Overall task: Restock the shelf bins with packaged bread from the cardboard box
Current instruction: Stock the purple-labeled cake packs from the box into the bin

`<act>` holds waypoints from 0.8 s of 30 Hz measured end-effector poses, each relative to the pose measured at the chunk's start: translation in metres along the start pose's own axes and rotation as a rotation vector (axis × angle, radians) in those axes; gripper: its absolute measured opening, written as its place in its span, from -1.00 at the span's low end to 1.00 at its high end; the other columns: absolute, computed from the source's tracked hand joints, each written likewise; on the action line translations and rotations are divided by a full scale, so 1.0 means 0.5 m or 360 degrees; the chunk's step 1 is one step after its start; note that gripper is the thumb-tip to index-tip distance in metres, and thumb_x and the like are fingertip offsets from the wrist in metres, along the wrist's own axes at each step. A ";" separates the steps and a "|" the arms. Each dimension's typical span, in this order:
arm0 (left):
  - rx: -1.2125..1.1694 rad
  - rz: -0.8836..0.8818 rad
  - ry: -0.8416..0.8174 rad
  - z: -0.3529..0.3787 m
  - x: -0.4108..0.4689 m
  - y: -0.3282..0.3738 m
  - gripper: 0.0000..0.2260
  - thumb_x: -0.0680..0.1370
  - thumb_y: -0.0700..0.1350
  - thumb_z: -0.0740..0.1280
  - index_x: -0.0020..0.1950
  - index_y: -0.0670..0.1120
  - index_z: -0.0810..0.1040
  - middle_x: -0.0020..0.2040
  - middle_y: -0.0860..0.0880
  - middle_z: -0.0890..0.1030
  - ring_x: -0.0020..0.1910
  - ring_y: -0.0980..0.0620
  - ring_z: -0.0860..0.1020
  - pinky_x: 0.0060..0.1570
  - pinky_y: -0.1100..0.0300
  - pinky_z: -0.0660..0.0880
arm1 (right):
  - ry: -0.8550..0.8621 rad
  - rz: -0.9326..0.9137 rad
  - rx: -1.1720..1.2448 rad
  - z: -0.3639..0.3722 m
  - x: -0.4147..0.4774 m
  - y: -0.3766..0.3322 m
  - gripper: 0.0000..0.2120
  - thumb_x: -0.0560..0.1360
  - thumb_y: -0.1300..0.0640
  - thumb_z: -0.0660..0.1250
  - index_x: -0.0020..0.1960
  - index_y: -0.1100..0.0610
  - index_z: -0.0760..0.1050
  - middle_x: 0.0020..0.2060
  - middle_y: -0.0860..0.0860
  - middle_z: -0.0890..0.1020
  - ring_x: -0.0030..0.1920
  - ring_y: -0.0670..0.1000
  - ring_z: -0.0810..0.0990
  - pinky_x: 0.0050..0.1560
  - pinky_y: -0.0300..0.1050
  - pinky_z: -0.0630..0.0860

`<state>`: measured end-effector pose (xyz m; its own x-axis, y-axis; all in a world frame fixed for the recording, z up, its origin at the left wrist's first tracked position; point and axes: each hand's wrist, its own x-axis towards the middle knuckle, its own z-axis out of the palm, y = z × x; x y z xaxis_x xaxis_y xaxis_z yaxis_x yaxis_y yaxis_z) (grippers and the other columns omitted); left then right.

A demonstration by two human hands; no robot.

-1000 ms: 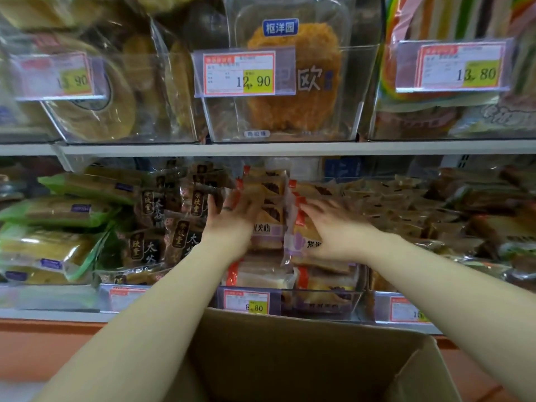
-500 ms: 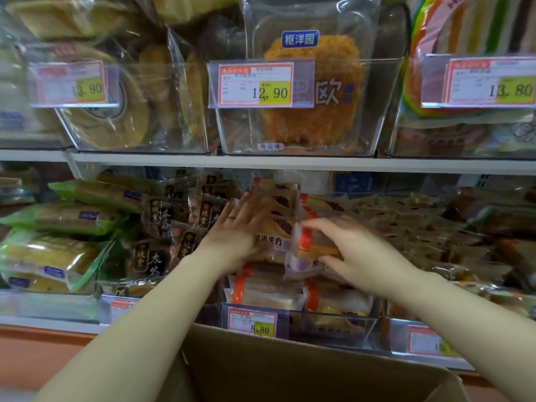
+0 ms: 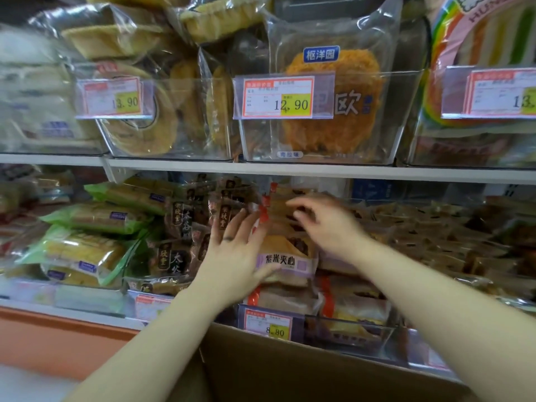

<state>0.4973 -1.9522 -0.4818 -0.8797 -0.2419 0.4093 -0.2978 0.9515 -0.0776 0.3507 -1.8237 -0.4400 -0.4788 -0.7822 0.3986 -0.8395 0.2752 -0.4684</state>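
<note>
From my feed the scene is evenly but softly lit from above, with no hard shadows, though the lower tier beneath the white shelf edge (image 3: 261, 169) sits noticeably dimmer than the bins above it. I see pale glare smeared across the clear plastic bin (image 3: 327, 117) above that edge and on the wrappers to its left, which washes out the far-left packages into a milky haze. The right hand (image 3: 327, 224) below the edge is motion-blurred at its fingers, the left hand (image 3: 232, 256) beside it is sharper, and the wide lens bends the shelf edge and softens the frame corners.
</note>
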 end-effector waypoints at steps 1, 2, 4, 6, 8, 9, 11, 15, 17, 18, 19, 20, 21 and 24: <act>0.0100 0.0063 -0.0013 0.008 0.005 0.006 -0.29 0.39 0.39 0.10 0.37 -0.05 0.34 0.35 -0.15 0.48 0.35 -0.21 0.42 0.21 -0.39 0.25 | -0.0009 0.0061 -0.0066 -0.016 0.012 0.016 -0.71 0.60 0.14 0.20 0.29 0.05 0.49 0.25 -0.01 0.54 0.22 -0.01 0.50 0.20 -0.16 0.39; 0.0175 0.0120 -0.0042 0.013 0.012 0.012 -0.26 0.35 0.41 0.14 0.36 -0.05 0.35 0.35 -0.17 0.48 0.35 -0.23 0.42 0.19 -0.42 0.23 | -0.0074 0.0116 -0.0146 -0.022 0.025 0.032 -0.71 0.60 0.13 0.20 0.30 0.03 0.48 0.26 -0.02 0.54 0.22 -0.01 0.51 0.19 -0.15 0.41; 0.0272 0.0197 -0.0051 0.024 0.027 0.022 -0.19 0.26 0.38 0.25 0.37 -0.07 0.43 0.35 -0.18 0.48 0.33 -0.25 0.43 0.17 -0.47 0.18 | -0.0276 0.0164 -0.0282 -0.015 0.053 0.051 -0.68 0.60 0.13 0.19 0.34 0.02 0.44 0.28 0.00 0.52 0.22 0.03 0.52 0.19 -0.10 0.46; 0.0320 0.0233 -0.0025 0.036 0.038 0.026 -0.16 0.18 0.35 0.40 0.34 -0.10 0.49 0.31 -0.17 0.52 0.28 -0.25 0.49 0.13 -0.50 0.20 | -0.0394 0.0168 -0.0338 0.002 0.084 0.055 -0.67 0.58 0.12 0.23 0.34 0.02 0.42 0.27 0.03 0.52 0.21 0.05 0.52 0.20 -0.02 0.47; 0.0327 0.0258 0.0048 0.046 0.037 0.024 -0.16 0.17 0.32 0.43 0.35 -0.10 0.47 0.27 -0.17 0.55 0.21 -0.23 0.54 0.10 -0.53 0.25 | -0.0496 0.0155 -0.0426 0.015 0.113 0.060 -0.68 0.54 0.06 0.30 0.28 0.00 0.46 0.23 0.03 0.54 0.16 0.06 0.52 0.18 0.01 0.48; 0.0330 0.0274 0.0102 0.053 0.034 0.020 -0.17 0.20 0.33 0.37 0.37 -0.08 0.43 0.26 -0.16 0.55 0.21 -0.23 0.55 0.10 -0.54 0.27 | -0.0571 0.0160 -0.0500 0.021 0.124 0.062 -0.69 0.52 0.03 0.31 0.25 0.01 0.47 0.20 0.03 0.55 0.14 0.07 0.53 0.17 0.01 0.47; 0.0358 0.0290 0.0169 0.063 0.026 0.014 -0.21 0.26 0.33 0.28 0.40 -0.02 0.32 0.27 -0.16 0.54 0.25 -0.23 0.51 0.09 -0.53 0.28 | -0.0698 0.0204 -0.0560 0.028 0.137 0.072 -0.68 0.52 -0.03 0.29 0.23 0.05 0.49 0.16 0.05 0.56 0.11 0.09 0.52 0.18 0.02 0.45; 0.0419 0.0280 0.0228 0.076 0.012 0.023 -0.18 0.26 0.37 0.26 0.45 0.07 0.25 0.36 -0.17 0.43 0.38 -0.24 0.29 0.17 -0.52 0.12 | -0.0841 0.0194 -0.0537 0.041 0.150 0.095 -0.72 0.51 0.02 0.30 0.18 0.11 0.50 0.05 0.06 0.58 0.03 0.08 0.55 0.09 0.01 0.50; 0.0440 0.0287 0.0219 0.080 0.011 0.028 -0.06 0.15 0.38 0.36 0.47 0.09 0.23 0.38 -0.16 0.36 0.38 -0.24 0.26 0.18 -0.50 0.07 | -0.0840 0.0153 -0.0540 0.040 0.152 0.104 -0.82 0.52 0.04 0.29 0.05 0.11 0.54 -0.07 0.05 0.57 -0.06 0.06 0.53 -0.06 -0.07 0.46; 0.0455 0.0284 0.0218 0.079 0.013 0.029 -0.04 0.12 0.38 0.39 0.47 0.09 0.23 0.38 -0.15 0.36 0.38 -0.24 0.28 0.18 -0.50 0.07 | -0.0811 0.0134 -0.0511 0.034 0.152 0.105 -0.85 0.52 0.04 0.30 0.00 0.10 0.55 -0.10 0.04 0.58 -0.08 0.05 0.52 -0.09 -0.07 0.44; 0.0471 0.0283 0.0219 0.079 0.017 0.029 -0.03 0.12 0.38 0.39 0.46 0.09 0.23 0.38 -0.16 0.38 0.37 -0.25 0.31 0.18 -0.50 0.08 | -0.0750 0.0107 -0.0488 0.029 0.151 0.106 -0.86 0.51 0.04 0.30 -0.03 0.09 0.55 -0.11 0.03 0.58 -0.09 0.05 0.52 -0.08 -0.07 0.43; 0.0483 0.0279 0.0200 0.078 0.022 0.029 -0.05 0.13 0.37 0.38 0.46 0.09 0.23 0.38 -0.17 0.41 0.36 -0.27 0.36 0.16 -0.50 0.09 | -0.0655 0.0073 -0.0504 0.022 0.148 0.105 -0.87 0.51 0.01 0.30 -0.05 0.07 0.54 -0.12 0.01 0.58 -0.08 0.04 0.52 -0.07 -0.06 0.43; 0.0491 0.0269 0.0175 0.078 0.029 0.028 -0.06 0.13 0.37 0.38 0.45 0.09 0.24 0.38 -0.19 0.43 0.34 -0.29 0.40 0.15 -0.51 0.11 | -0.0549 0.0039 -0.0537 0.018 0.146 0.107 -0.86 0.52 -0.02 0.30 -0.05 0.05 0.53 -0.12 -0.01 0.56 -0.07 0.03 0.51 -0.08 -0.07 0.41; 0.0490 0.0257 0.0076 0.083 0.051 0.019 -0.11 0.20 0.38 0.34 0.47 0.08 0.24 0.38 -0.20 0.43 0.29 -0.30 0.46 0.12 -0.49 0.13 | -0.0523 -0.0014 -0.0605 0.029 0.133 0.110 -0.86 0.58 0.00 0.22 0.03 -0.04 0.54 0.05 0.03 0.54 0.14 0.11 0.48 0.01 -0.03 0.37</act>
<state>0.4566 -1.9570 -0.5096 -0.9085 -0.0771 0.4107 -0.2605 0.8730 -0.4123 0.2762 -1.8688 -0.4506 -0.4167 -0.9032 0.1031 -0.9065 0.4044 -0.1212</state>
